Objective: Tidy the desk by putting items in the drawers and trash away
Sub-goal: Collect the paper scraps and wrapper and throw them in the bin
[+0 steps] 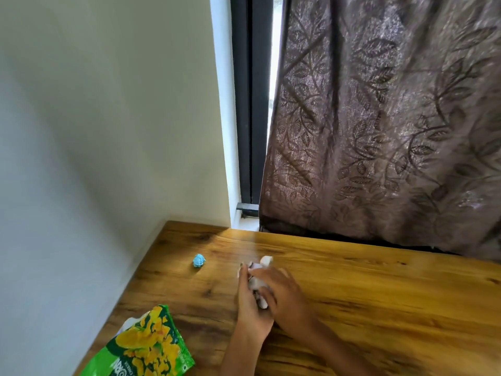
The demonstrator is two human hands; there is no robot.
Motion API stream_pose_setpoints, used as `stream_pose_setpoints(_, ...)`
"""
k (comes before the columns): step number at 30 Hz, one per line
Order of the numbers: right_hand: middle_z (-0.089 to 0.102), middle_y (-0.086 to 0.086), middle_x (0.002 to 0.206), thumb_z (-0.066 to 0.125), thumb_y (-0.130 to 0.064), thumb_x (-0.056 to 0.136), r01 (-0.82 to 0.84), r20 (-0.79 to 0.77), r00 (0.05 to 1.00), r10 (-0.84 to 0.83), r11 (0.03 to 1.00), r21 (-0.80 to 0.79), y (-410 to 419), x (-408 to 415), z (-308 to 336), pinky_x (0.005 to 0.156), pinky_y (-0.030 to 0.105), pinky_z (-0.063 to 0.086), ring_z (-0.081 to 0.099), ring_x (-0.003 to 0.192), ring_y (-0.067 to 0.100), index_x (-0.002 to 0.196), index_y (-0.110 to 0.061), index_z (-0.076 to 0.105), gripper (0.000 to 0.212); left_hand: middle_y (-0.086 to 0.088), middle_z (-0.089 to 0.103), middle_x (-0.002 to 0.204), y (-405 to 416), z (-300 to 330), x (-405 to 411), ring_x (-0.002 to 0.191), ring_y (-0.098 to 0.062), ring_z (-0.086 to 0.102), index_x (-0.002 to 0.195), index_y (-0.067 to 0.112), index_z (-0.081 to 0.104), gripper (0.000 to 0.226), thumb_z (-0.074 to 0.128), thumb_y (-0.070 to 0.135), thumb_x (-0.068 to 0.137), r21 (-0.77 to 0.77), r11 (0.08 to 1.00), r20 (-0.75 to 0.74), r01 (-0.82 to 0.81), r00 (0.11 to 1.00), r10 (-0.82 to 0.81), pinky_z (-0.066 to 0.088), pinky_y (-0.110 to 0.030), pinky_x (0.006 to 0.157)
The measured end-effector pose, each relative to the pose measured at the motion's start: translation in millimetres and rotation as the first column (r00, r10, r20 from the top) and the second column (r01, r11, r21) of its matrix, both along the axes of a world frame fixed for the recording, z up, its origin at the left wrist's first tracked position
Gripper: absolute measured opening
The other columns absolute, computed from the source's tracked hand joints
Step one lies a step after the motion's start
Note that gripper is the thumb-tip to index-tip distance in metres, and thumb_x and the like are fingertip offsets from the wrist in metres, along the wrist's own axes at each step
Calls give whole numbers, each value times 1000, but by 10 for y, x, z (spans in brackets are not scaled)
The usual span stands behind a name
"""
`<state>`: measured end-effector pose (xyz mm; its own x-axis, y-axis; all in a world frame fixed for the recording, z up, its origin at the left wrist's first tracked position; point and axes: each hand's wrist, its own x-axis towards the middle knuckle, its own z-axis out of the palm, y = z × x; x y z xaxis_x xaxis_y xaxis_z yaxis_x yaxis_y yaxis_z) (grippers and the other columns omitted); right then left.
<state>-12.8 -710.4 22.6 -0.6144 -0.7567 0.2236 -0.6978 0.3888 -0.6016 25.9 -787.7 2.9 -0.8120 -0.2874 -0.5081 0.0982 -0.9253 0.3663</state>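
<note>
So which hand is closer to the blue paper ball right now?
Left. The left hand is the closer one, to the right of the blue paper ball and apart from it. The right hand is farther right; both hands are gathering white crumpled paper.

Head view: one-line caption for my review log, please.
Both hands, left hand and right hand, gather crumpled white paper on a wooden desk.

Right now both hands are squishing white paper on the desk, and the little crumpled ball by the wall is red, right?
Not quite. The head view shows the little crumpled ball is blue, not red. The rest holds: both hands, left and right, are squishing white paper on the desk.
</note>
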Motion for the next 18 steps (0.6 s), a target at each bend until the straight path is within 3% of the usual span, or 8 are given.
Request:
stream_pose_setpoints(4,44,-29,113,38,-27,98,-2,-41,999,5,998,58,-125,106,210,93,28,26,26,106,-8,122,-36,55,30,-13,67,99,-151,-79,103,96,-26,61,114,9,62,46,45,46,94,-42,996,56,-78,995,80,46,-36,82)
stream_pose_setpoints(8,53,-15,123,43,-21,95,-59,-69,996,59,998,4,-489,-67,298,92,30,23,32,119,7,111,-28,61,25,-5,67,97,-355,-48,189,90,-18,61,100,19,63,28,49,41,94,27,965,100,-262,961,258,46,-31,82)
stream_pose_setpoints(10,53,-7,128,45,-14,92,-121,-80,989,124,992,40,-808,-143,282,97,35,30,38,120,14,114,-22,62,29,-3,65,94,-424,-71,249,85,-16,60,92,19,61,21,50,37,94,31,948,107,-318,944,313,50,-29,74)
stream_pose_setpoints(13,38,1,146,47,-13,92,-225,-103,961,256,943,247,-1260,-159,235,106,36,30,33,133,22,129,-17,54,38,-3,67,89,-424,-111,289,83,-17,62,92,18,59,19,49,34,94,13,947,74,-320,945,318,57,-24,63)
stream_pose_setpoints(15,29,3,152,49,-15,93,-272,-106,935,338,877,396,-1464,-167,135,105,36,31,31,135,26,134,-18,48,41,-2,69,89,-369,-128,288,84,-16,62,97,20,60,20,48,34,96,-17,952,69,-305,950,305,56,-27,66)
stream_pose_setpoints(18,45,9,139,49,-13,92,-257,-113,932,345,847,464,-1590,-165,-23,95,37,42,43,123,29,128,-15,55,36,-4,64,106,-346,-230,282,89,-17,60,113,25,55,24,47,38,96,-42,951,139,-307,941,310,47,-29,68)
